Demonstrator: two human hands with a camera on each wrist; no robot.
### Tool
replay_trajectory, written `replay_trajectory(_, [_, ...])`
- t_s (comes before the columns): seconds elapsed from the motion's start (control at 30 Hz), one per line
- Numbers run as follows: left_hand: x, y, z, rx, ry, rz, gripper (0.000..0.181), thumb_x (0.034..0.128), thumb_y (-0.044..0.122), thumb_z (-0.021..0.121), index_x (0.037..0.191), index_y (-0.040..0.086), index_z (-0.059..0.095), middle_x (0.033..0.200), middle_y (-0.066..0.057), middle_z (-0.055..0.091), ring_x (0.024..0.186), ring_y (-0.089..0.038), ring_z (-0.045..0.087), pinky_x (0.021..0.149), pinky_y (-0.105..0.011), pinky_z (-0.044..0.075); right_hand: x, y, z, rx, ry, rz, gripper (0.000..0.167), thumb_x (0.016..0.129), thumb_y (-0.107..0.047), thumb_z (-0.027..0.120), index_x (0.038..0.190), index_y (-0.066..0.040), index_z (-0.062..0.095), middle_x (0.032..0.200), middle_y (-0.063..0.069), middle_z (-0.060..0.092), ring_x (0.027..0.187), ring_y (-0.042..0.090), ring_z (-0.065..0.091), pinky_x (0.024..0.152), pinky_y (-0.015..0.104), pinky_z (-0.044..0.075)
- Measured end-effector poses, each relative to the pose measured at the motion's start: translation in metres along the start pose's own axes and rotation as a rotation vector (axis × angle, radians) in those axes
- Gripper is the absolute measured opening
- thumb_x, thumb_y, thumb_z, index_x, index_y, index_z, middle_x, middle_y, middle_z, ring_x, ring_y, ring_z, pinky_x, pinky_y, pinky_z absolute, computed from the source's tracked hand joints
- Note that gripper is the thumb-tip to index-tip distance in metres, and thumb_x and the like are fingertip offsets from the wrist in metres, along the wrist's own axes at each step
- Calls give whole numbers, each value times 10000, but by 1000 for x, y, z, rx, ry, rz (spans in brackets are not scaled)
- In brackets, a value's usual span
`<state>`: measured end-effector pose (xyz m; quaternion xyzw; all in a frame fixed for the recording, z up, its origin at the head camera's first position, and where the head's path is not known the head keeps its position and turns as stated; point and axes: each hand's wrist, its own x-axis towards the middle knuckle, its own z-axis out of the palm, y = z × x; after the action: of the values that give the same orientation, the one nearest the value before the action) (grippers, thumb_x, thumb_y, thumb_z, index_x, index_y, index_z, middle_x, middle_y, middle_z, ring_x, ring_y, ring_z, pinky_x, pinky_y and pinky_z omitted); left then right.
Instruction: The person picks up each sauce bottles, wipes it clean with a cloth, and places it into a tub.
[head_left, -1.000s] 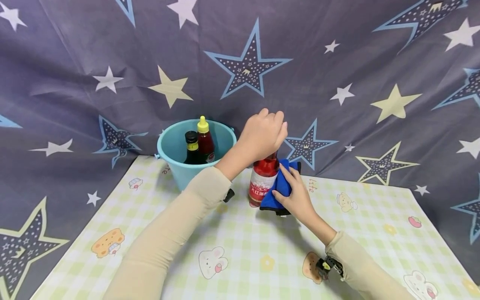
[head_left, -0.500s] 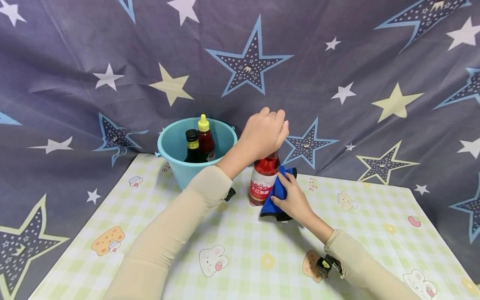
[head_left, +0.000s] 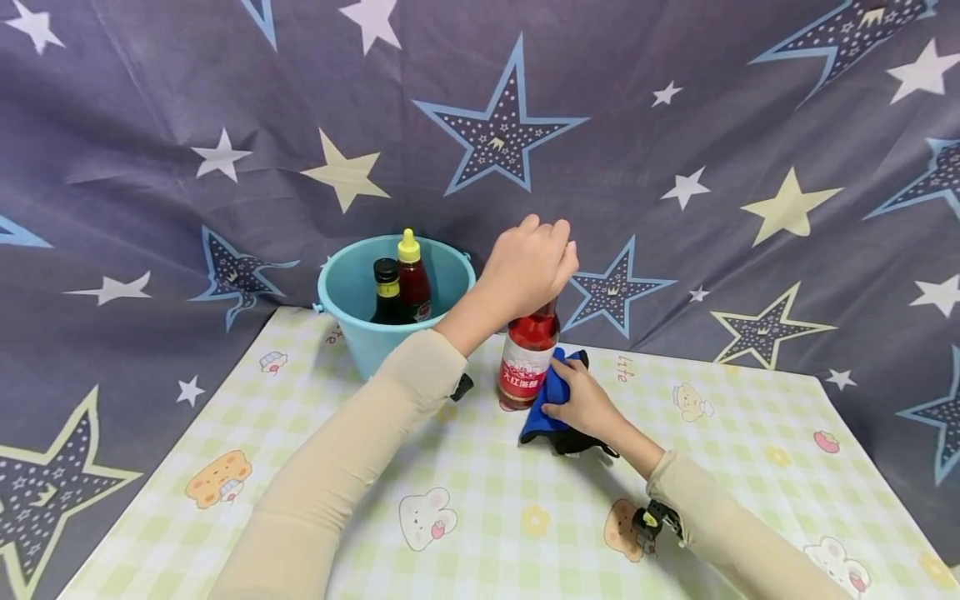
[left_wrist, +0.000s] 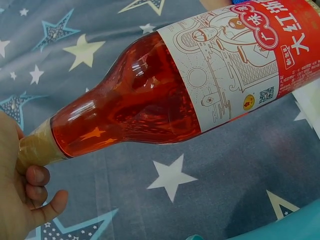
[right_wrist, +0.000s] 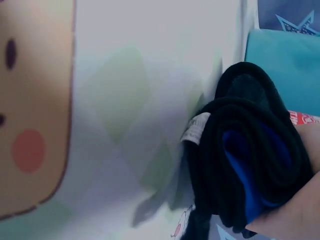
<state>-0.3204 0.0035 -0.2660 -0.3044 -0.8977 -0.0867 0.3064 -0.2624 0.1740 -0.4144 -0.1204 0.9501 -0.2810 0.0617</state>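
A glass bottle (head_left: 531, 335) of red liquid with a red and white label stands on the table. My left hand (head_left: 527, 265) grips it from above; in the left wrist view the fingers curl round its tan cap (left_wrist: 39, 148). Beside the bottle's right side, my right hand (head_left: 591, 407) holds a folded blue cloth (head_left: 551, 406) with black edging, pressed close to the label. Layered folds of the cloth and a small white tag (right_wrist: 196, 128) show in the right wrist view. The cap is hidden behind my left hand in the head view.
Left of the bottle, a light blue bucket (head_left: 360, 329) stands at the back of the table. Inside are a black-capped dark bottle (head_left: 387, 292) and a yellow-capped red squeeze bottle (head_left: 412, 279). A star-patterned curtain (head_left: 637, 75) hangs behind the checked tablecloth (head_left: 510, 517).
My right hand and the blue cloth have slid slightly down along the bottle, and the cloth looks more bunched. The left hand and the bottle have stayed in place.
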Motion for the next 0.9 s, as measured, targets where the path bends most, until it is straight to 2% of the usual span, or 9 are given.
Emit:
replay_trajectory(0.13, [0,0,1,-12,-6,1,309,1051,303,432,1103,69,628,799,-42,667,797,-196,586,690,-273,565,3,4,-11,92,-12,37,785,845,-35,774,1536,1,404,1539,330,382,1388,518,439,1124,603,396])
replay_trajectory(0.27, [0,0,2,-4,-1,9,306,1049,305,431,1081,71,626,791,-41,664,794,-200,589,685,-278,566,4,7,-30,172,40,37,786,820,16,757,1533,-49,434,1538,301,419,1399,486,428,1145,601,366])
replay_trajectory(0.47, [0,-2,0,16,20,14,321,1058,304,415,1078,65,628,786,-47,665,785,-213,591,675,-292,570,4,-6,-76,219,209,-76,769,828,19,765,1525,-73,454,1542,286,431,1407,481,413,1149,618,338])
replay_trajectory(0.67, [1,-1,-1,7,7,-1,310,1061,303,430,1103,64,624,815,-55,669,791,-219,571,677,-297,554,3,-29,-120,309,449,-238,772,811,12,803,1501,-185,518,1550,189,474,1418,375,440,1134,555,358])
replay_trajectory(0.8, [2,0,-1,6,-8,-5,329,1067,311,424,1125,56,623,830,-60,669,802,-220,572,690,-302,554,2,-44,-130,406,545,-247,777,829,-65,824,1496,-318,516,1550,78,501,1418,287,454,1140,520,369])
replay_trajectory(0.9, [2,0,0,19,-7,4,349,1072,316,413,1136,48,626,834,-66,673,804,-222,579,700,-304,563,2,-54,-125,444,540,-257,771,854,-107,814,1510,-347,488,1558,67,492,1415,288,461,1147,535,378])
